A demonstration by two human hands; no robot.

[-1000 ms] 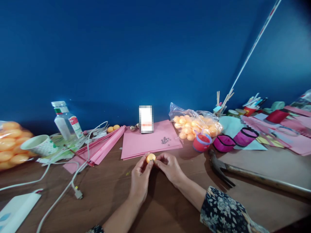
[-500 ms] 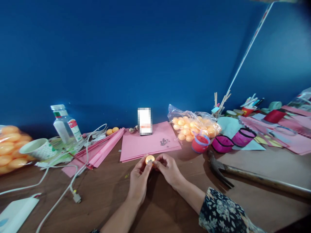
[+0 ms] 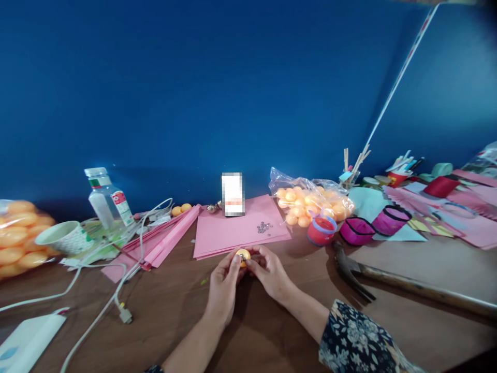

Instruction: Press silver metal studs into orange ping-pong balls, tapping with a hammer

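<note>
Both my hands meet over the brown table (image 3: 186, 305) and pinch one small orange ball (image 3: 243, 255) between their fingertips. My left hand (image 3: 224, 286) grips it from the left, fingers curled. My right hand (image 3: 269, 270) grips it from the right, and a small dark bit shows at the ball's front. Just beyond the ball lies a stack of pink paper (image 3: 240, 228) with a little heap of small metal pieces (image 3: 264, 227) on it.
A clear bag of orange balls (image 3: 310, 201) lies at the back right, another bag (image 3: 19, 238) at far left. A hammer (image 3: 388, 280) lies to the right. Paper cup (image 3: 64, 237), bottle (image 3: 104, 199), white cables (image 3: 104, 290), small paper baskets (image 3: 357, 229) and craft clutter surround.
The ball has been turned slightly between my fingers and sits a little lower. My hands stay in the same place.
</note>
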